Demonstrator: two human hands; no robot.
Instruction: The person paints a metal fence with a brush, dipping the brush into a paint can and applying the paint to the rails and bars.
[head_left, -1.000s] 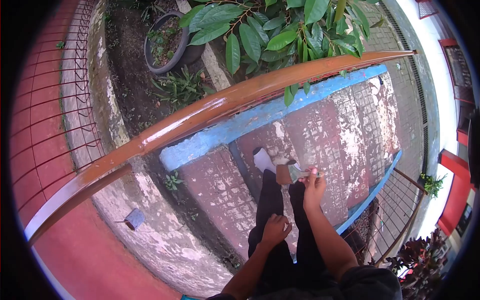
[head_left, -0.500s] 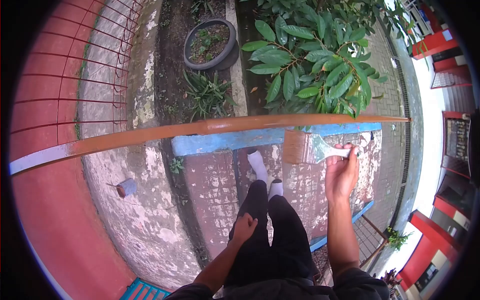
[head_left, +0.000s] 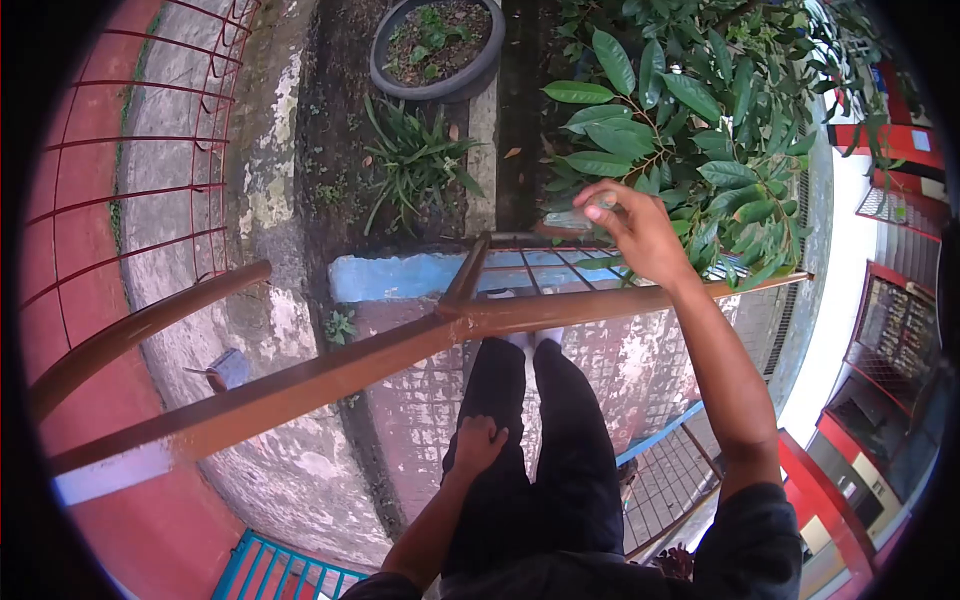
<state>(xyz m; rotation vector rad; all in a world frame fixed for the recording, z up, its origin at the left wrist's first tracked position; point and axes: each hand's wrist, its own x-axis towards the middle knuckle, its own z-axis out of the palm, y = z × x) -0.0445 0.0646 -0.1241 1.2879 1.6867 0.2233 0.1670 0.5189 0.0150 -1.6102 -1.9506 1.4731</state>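
My right hand (head_left: 635,230) is closed on the paintbrush (head_left: 567,222), reaching over the far side of the brown-painted rail (head_left: 560,309). The brush is blurred and seen nearly edge-on, close to the green leaves (head_left: 620,135). The rail's left end is still pale and unpainted. My left hand (head_left: 478,443) rests on my dark-trousered thigh, its fingers curled and nothing visible in them. A small paint-stained can (head_left: 230,369) stands on the ledge to the left of the rail.
Beyond the rail are a round planter (head_left: 480,75) and a spiky plant (head_left: 415,160). Red wire mesh (head_left: 150,143) stands at the left, with another brown bar (head_left: 170,320) near it. A teal rack (head_left: 275,568) is at the bottom left.
My right hand and the brush have moved up and left, past the rail. The view has shifted, showing the mesh below the rail and a second bar. My left hand still rests on the thigh.
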